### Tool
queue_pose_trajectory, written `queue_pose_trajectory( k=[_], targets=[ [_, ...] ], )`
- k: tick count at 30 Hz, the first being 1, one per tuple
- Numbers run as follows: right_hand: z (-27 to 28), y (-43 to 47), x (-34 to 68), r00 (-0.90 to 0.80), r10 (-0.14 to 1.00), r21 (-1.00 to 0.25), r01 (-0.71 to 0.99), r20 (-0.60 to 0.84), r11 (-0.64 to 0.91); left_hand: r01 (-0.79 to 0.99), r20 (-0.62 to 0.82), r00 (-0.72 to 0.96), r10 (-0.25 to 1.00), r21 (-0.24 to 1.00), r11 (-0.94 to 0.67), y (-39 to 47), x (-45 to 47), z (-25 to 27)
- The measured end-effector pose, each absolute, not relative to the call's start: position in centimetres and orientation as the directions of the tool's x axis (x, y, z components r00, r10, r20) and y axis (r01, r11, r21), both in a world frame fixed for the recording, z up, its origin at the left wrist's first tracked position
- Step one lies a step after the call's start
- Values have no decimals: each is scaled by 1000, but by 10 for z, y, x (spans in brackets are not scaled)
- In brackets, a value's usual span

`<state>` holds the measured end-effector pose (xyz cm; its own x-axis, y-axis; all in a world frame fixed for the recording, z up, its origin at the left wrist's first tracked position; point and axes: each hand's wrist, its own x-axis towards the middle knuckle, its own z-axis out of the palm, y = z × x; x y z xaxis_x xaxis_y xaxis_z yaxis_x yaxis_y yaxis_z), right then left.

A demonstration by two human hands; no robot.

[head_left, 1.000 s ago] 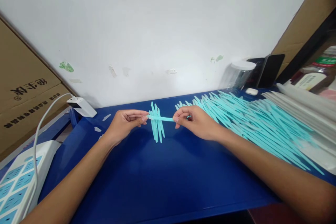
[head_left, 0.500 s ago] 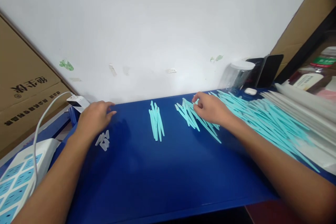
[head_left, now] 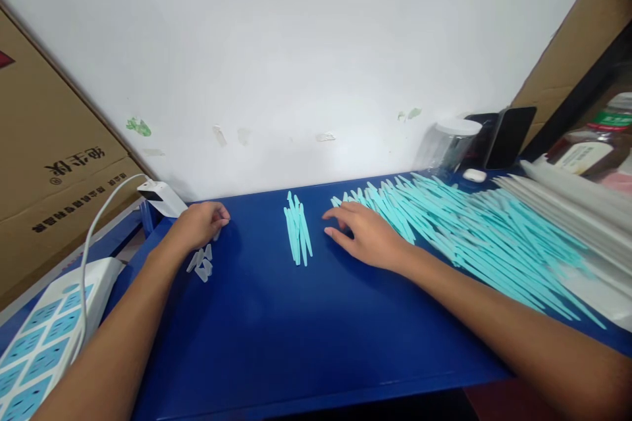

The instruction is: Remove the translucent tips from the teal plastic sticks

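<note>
My left hand (head_left: pixel 201 225) is closed in a pinch over the table's left side, and a small translucent plastic piece (head_left: pixel 216 235) shows under its fingertips. Just below lie several more translucent tapered pieces (head_left: pixel 201 263) in a loose pile. My right hand (head_left: pixel 366 235) has its thumb and fingers apart with nothing between them. It hovers by the near left end of a wide spread of teal plastic sticks (head_left: pixel 474 237), covering part of them. Between the hands, a small bunch of teal sticks (head_left: pixel 298 230) lies on the blue table (head_left: pixel 296 335).
At left are a power strip (head_left: pixel 49 335), a white charger with a cable (head_left: pixel 162 197) and a cardboard box (head_left: pixel 54 118). A lidded clear jar (head_left: pixel 451 145), dark phones (head_left: pixel 509 137), a white earbud case (head_left: pixel 474 175), pale bags (head_left: pixel 567 210) and a bottle (head_left: pixel 592 145) stand right.
My right hand has moved left and nearer, its fingers spreading; the separate sticks beneath it now lie back against the large spread. My left hand has moved right and closed into a pinch.
</note>
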<state>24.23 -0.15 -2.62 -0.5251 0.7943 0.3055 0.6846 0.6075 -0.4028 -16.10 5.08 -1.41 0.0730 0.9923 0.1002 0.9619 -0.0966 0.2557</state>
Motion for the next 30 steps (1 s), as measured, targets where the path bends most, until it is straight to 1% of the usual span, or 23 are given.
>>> queue_pose_trajectory(
  k=[1, 3, 5, 6, 7, 9, 11, 13, 16, 19, 26, 30],
  targets=[
    [-27, -5, 240, -591, 741, -396, 627, 318, 670, 942, 93, 97, 991, 313, -121, 50, -154, -15],
    [-29, -13, 236, -699, 653, -391, 536, 292, 749, 879, 87, 144, 986, 446, -168, 48, -139, -16],
    [-30, -18, 232, -744, 625, -408, 508, 235, 758, 812, 65, 182, 981, 552, -188, 45, -129, -12],
    [-31, -19, 231, -748, 627, -420, 508, 217, 752, 794, 62, 189, 980, 578, -189, 43, -128, -8],
    [-31, -19, 230, -743, 634, -429, 512, 214, 744, 791, 62, 186, 981, 583, -186, 40, -128, -2],
    [-30, -15, 230, -710, 662, -426, 536, 240, 729, 835, 68, 162, 984, 522, -173, 35, -135, 11],
    [-30, -10, 233, -660, 700, -406, 581, 274, 706, 874, -29, 176, 984, 464, -143, 31, -143, 22],
    [-30, -4, 236, -596, 749, -407, 631, 289, 660, 888, -126, 209, 970, 441, -134, 29, -147, 27],
    [-34, -2, 237, -492, 822, -470, 675, 287, 568, 879, -197, 252, 947, 455, -140, 27, -140, 23],
    [-37, -5, 231, -428, 864, -512, 697, 265, 502, 845, -237, 312, 920, 512, -154, 27, -126, 15],
    [-36, -6, 228, -414, 890, -450, 769, 193, 455, 780, -135, 354, 925, 588, -213, 27, -105, 0],
    [-37, -2, 233, -379, 907, -484, 768, 182, 418, 673, -13, 347, 938, 700, -239, 26, -96, -1]
  ],
)
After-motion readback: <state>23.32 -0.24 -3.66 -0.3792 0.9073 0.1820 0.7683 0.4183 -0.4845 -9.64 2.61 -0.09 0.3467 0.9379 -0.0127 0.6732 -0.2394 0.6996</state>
